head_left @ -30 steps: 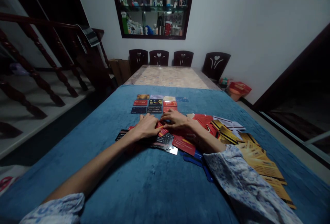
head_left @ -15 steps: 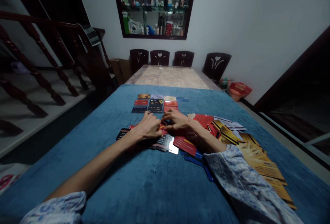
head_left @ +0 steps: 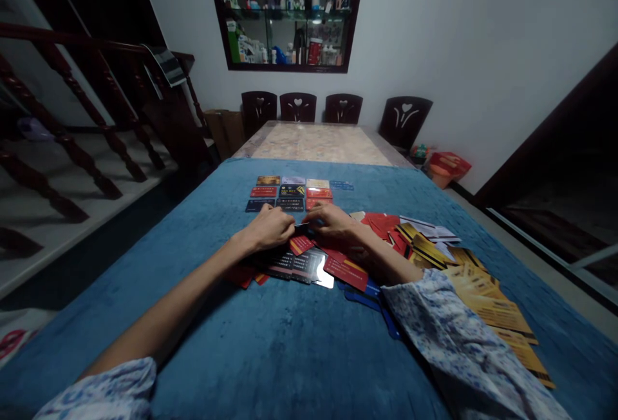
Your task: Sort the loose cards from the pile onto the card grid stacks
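Note:
Between my left hand [head_left: 271,227] and my right hand [head_left: 331,220] is a thin dark card [head_left: 301,225] seen nearly edge-on, with the fingers of both hands closed on its ends. Just below lie a red card [head_left: 301,243] and black cards with white print [head_left: 309,264]. Beyond my hands, cards stand in rows, among them a black and yellow VIP card [head_left: 292,191] and a red card [head_left: 263,192]. A larger red card [head_left: 346,273] lies below my right wrist, partly over blue cards [head_left: 369,297].
Fanned gold cards [head_left: 497,304] and a heap of red cards [head_left: 381,223] spread at the right of the blue cloth [head_left: 232,349]. Chairs [head_left: 298,107] stand at the far end, below a wall cabinet [head_left: 290,69].
My left hand has moved slightly left and away from my right hand. A thin card now shows between them, and more of the red card and black cards below is uncovered.

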The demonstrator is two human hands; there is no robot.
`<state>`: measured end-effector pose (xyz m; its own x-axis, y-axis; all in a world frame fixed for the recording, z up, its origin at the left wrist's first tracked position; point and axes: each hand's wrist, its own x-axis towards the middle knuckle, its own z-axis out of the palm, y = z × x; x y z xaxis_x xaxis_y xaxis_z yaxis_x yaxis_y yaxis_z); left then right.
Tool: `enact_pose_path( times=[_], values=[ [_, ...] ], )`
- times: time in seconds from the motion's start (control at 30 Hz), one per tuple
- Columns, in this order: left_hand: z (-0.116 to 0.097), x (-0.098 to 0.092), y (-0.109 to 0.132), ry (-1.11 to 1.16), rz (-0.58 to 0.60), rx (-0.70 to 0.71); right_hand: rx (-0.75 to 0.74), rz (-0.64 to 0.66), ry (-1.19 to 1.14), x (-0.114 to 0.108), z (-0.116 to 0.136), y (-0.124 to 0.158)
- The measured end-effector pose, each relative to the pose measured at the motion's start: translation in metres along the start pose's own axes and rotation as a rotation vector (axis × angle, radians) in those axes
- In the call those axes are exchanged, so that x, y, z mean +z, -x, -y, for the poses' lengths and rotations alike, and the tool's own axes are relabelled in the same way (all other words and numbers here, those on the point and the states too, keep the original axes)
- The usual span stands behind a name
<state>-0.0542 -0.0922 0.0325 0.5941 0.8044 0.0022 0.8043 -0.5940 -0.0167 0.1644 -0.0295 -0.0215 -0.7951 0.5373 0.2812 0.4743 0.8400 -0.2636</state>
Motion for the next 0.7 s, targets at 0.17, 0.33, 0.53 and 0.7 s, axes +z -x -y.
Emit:
enact_pose_path(
  times=[0.17,0.33,0.53,0.7],
  values=[
    [0.01,0.0,-0.002,0.061,-0.064,-0.009,0.118,-0.051,0.002,-0.001,0.002,0.002],
    [0.021,0.012,-0.006,0.093,-0.122,-0.003,0.187,-0.083,0.02,0.0,0.002,0.002],
    [0.033,0.032,-0.011,0.19,-0.259,-0.027,0.272,-0.154,0.085,0.005,0.003,0.002],
    [0.033,0.041,-0.011,0.186,-0.314,-0.072,0.309,-0.173,0.134,0.007,0.008,0.001]
  ],
)
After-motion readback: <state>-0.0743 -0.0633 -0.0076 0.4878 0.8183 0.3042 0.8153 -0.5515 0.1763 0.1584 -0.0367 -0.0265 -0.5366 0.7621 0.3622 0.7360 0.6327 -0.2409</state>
